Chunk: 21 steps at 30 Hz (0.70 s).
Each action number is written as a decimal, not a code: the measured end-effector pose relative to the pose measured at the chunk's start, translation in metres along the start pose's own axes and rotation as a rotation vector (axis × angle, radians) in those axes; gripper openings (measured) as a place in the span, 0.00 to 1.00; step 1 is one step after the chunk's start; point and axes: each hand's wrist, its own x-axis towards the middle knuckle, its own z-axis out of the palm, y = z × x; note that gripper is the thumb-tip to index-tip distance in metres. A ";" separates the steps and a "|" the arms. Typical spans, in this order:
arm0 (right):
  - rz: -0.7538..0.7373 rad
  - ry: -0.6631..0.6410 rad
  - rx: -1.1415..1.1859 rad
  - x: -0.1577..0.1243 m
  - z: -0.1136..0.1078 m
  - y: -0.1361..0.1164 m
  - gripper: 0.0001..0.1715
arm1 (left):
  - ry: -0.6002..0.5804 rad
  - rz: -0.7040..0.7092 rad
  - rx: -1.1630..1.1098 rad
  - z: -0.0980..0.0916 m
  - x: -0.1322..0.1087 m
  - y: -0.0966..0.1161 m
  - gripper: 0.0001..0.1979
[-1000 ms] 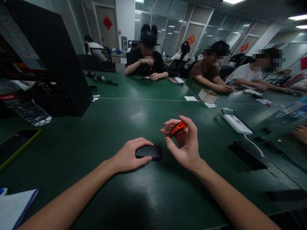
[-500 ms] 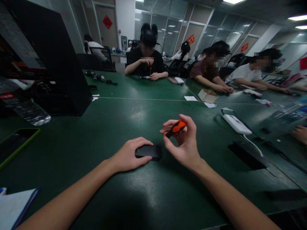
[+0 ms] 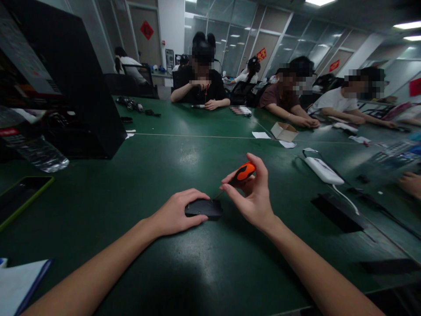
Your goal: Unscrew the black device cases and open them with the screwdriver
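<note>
A small black oblong case [image 3: 205,209] lies flat on the green table [image 3: 148,259]. My left hand [image 3: 179,213] grips it from the left, thumb along the near side and fingers along the far side. In my right hand [image 3: 253,199] is a screwdriver [image 3: 244,172] with an orange and black handle. Its thin shaft slants down to the left, and the tip meets the far right part of the case's top. Whether the tip sits in a screw is too small to tell. My right thumb and fingers close round the handle.
At left stand a black computer tower [image 3: 88,87], a plastic bottle [image 3: 36,145] and a green-edged phone [image 3: 23,197]. A white power strip [image 3: 324,170] with cables lies at right, by a dark slot [image 3: 338,213]. A small cardboard box [image 3: 284,131] sits farther back. People sit across the table.
The fingers of my right hand have shifted round the screwdriver handle and drawn closer together. My left hand and the case stay in place.
</note>
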 end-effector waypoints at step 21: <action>-0.039 0.040 0.216 -0.006 0.012 -0.024 0.41 | -0.014 0.011 -0.018 0.000 -0.001 -0.002 0.21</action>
